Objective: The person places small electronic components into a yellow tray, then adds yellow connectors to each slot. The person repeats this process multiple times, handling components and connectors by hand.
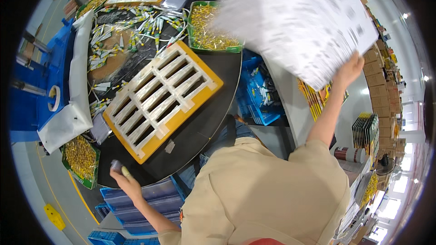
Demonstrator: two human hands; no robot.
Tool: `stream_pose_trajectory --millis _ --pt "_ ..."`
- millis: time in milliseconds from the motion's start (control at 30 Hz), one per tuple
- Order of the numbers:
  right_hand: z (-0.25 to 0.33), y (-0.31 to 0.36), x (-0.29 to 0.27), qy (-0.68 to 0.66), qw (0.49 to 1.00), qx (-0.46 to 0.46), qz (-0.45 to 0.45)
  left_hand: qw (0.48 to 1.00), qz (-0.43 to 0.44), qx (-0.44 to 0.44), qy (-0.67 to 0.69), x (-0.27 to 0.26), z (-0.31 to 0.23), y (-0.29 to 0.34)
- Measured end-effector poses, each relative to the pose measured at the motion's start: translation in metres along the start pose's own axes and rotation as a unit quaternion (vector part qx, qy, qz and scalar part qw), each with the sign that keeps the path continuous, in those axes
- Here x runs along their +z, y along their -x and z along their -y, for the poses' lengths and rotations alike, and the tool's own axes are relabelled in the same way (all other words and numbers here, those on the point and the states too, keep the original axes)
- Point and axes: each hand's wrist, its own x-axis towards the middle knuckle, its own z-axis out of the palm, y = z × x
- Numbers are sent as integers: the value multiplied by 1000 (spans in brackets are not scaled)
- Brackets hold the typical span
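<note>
My right hand [349,70] is closed on the edge of a large white printed sheet [309,22], held up at the upper right and smeared by motion; whether it is one sheet or several I cannot tell. Down at the left, by the round black table's edge, my left hand [126,181] is closed on a small clear plastic piece [116,166]. Something pale yellow covers one fingertip. Between the hands, a yellow-edged slotted tray [200,97] lies tilted on the black table [204,113]. Its rows of long slots look dark inside.
Small white-green-yellow tubes [141,29] lie heaped behind the tray. Green boxes [214,25] of small golden pieces stand around the table. A blue crate [263,95] with tubes is on the right. A blue machine [45,81] with a tape roll [54,98] stands left.
</note>
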Motion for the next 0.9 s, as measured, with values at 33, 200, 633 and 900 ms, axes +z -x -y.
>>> stream_pose_trajectory --millis 33,200,633,900 --pt "-49 -21 -27 -11 999 40 -16 997 -7 -18 81 -3 -9 0" --pt "-248 -67 -162 365 918 152 34 974 54 41 218 22 -86 -23" --pt "-37 105 23 126 894 5 431 809 302 -86 497 117 -189 6" --pt "222 397 150 -447 406 -208 769 960 6 -110 256 78 -133 -40"
